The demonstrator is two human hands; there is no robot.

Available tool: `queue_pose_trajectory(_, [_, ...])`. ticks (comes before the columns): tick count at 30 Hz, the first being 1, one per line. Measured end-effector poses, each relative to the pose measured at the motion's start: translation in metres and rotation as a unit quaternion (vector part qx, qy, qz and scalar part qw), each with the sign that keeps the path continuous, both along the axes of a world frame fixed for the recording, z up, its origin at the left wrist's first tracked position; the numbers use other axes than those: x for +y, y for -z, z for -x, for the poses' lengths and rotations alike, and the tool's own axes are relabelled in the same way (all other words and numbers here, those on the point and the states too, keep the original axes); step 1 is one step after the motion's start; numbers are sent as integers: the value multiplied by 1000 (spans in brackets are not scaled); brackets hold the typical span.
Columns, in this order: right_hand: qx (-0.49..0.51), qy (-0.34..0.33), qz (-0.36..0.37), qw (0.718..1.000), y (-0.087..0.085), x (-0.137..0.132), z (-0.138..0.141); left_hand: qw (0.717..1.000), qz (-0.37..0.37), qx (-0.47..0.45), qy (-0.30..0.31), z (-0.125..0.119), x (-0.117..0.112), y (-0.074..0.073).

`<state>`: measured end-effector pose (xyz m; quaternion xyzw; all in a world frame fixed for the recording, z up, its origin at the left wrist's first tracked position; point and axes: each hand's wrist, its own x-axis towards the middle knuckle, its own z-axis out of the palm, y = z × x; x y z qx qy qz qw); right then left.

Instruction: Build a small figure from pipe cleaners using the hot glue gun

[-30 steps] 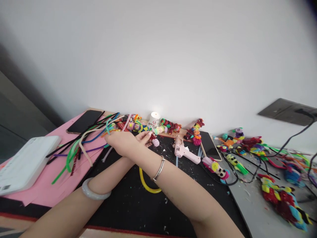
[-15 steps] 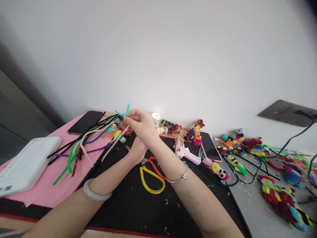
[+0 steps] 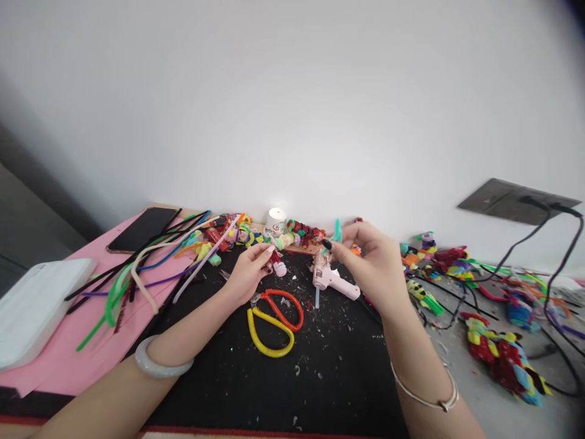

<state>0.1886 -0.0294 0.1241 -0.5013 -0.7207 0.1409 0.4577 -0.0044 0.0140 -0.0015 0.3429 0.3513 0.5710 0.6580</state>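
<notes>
My left hand is closed, its fingertips pinching a small fuzzy figure in dark red and pale lilac. Part of that figure is hidden behind the fingers. My right hand is raised at the right, thumb and fingers pinched on a short piece of teal pipe cleaner. Just below and left of it lies a pale pink glue gun with a glue stick poking out. Scissors with one yellow and one orange-red handle rest on the black mat, below my left hand.
Loose pipe cleaners, a phone and a white box lie on pink sheets at left. A white candle-like cup stands by the wall. Colourful fuzzy figures, cables and a wall socket are at right.
My right hand has swung from the left, above my other hand, over to the right, carrying the teal pipe cleaner. The small figure in my left hand now shows. The view has shifted slightly.
</notes>
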Motion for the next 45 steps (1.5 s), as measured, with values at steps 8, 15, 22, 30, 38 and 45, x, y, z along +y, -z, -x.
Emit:
queue_pose_trajectory(8, [206, -135, 219, 944, 27, -16, -20, 994, -7, -33, 106, -1, -7, -4])
queue_pose_trajectory(15, [352, -245, 380, 819, 42, -29, -32, 981, 13, -57, 186, 0, -12, -7])
queue_pose_trajectory(22, [348, -312, 463, 753, 57, -30, -43, 973, 39, -25, 226, -2, -17, -13])
queue_pose_trajectory(30, [396, -292, 429, 757, 94, -23, -28, 964, 47, 6, 263, -3, -17, -7])
queue_pose_trajectory(38, [388, -149, 295, 860, 107, -22, -16, 975, 36, 42, 216, -8, -20, -7])
queue_pose_trajectory(45, [325, -109, 300, 890, 113, -24, -10, 978, 1, 102, 181, -14, -24, -4])
